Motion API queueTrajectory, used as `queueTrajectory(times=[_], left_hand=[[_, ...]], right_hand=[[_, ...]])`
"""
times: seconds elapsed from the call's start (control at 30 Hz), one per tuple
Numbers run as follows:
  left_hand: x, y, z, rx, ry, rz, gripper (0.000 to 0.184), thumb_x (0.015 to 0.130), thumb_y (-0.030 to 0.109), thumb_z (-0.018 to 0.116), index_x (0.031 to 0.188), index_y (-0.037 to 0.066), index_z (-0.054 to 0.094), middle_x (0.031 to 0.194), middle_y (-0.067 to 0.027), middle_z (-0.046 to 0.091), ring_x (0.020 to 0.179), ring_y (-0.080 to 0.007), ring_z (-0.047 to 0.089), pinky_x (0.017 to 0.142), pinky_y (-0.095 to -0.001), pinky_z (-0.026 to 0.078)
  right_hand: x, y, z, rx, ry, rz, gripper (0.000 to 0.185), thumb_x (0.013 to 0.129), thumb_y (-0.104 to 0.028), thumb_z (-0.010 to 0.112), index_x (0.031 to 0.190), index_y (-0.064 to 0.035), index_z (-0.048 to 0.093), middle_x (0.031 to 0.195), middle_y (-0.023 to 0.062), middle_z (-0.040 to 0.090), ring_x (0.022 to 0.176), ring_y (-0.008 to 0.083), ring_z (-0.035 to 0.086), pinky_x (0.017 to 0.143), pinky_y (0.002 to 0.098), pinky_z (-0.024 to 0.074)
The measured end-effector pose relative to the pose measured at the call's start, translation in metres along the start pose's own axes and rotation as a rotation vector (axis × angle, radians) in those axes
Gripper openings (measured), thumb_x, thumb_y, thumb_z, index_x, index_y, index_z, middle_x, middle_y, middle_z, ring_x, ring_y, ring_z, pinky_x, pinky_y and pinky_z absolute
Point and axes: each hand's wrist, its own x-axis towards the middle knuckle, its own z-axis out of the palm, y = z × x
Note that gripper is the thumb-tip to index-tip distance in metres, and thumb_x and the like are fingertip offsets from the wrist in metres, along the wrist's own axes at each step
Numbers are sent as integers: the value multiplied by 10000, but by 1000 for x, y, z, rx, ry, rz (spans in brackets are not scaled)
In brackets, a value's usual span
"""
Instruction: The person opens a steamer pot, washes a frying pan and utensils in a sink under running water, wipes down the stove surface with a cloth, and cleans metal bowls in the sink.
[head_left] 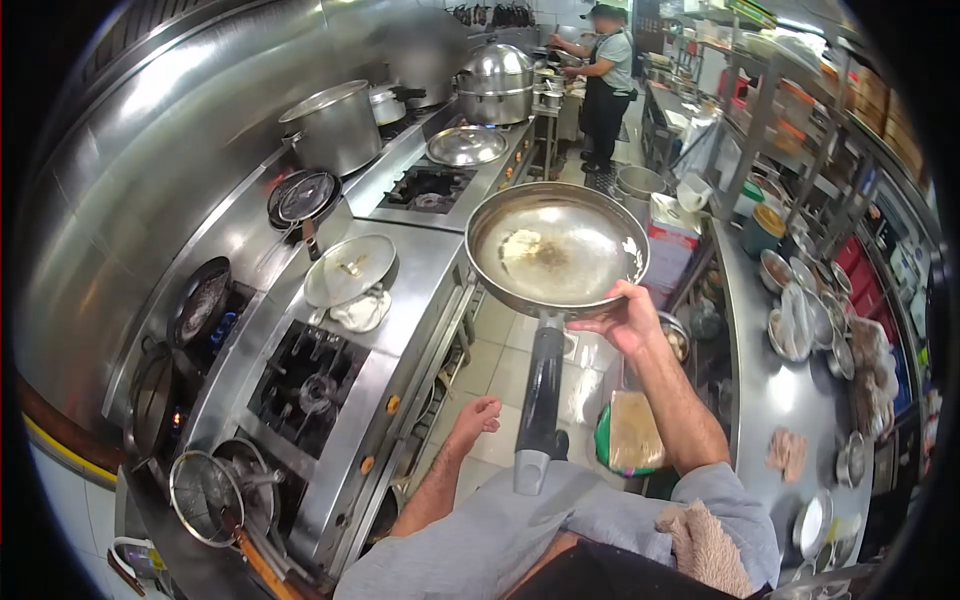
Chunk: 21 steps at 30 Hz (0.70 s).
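I've got the R hand [632, 325] clamped on the lower-R rim of the frying pan [560, 255], up btwn stove [425, 255] & counter [790, 400], w/ pan's underside & some fingertips hidden. L hand [476, 420] is nr the stove front, curled; can't tell if fingers are apart or together. Strainer [203, 495] hdl runs to btm edge; blurred patch [428, 68] by the far pots is unreadable.
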Motion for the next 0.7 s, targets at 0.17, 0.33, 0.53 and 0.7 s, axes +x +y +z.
queueTrajectory(times=[0.17, 0.33, 0.53, 0.7], left_hand=[[110, 67, -6, 195, 247, 133, 388, 800, 239, 629, 1086, -2, 525, 775, -29, 558, 592, -87, 531, 536, -219, 451], [191, 149, -8, 198, 396, 237, 382, 797, 219, 629, 1087, -6, 525, 760, -36, 577, 576, -84, 513, 520, -215, 438], [304, 271, -39, 454, 478, 404, 303, 806, 173, 619, 1057, 21, 546, 731, -16, 541, 580, -82, 511, 524, -215, 427], [420, 398, -71, 555, 483, 567, 295, 812, 155, 613, 1055, 5, 538, 719, 4, 540, 582, -65, 488, 538, -207, 422]], right_hand=[[110, -74, -57, -40, 9, 2, 390, 632, -127, 487, 959, 85, 513, 961, 272, 561, 856, 426, 573, 732, 611, 469], [209, -145, -93, -46, 26, 53, 437, 652, -123, 495, 1055, 47, 490, 1042, 225, 551, 888, 388, 576, 778, 604, 452], [339, -212, -116, -27, 17, 3, 419, 648, -141, 490, 1014, 63, 509, 1003, 245, 568, 879, 408, 572, 767, 601, 453], [450, -259, -133, -57, 60, -96, 449, 659, -137, 486, 1065, 54, 483, 1053, 239, 544, 931, 423, 544, 776, 624, 432]])
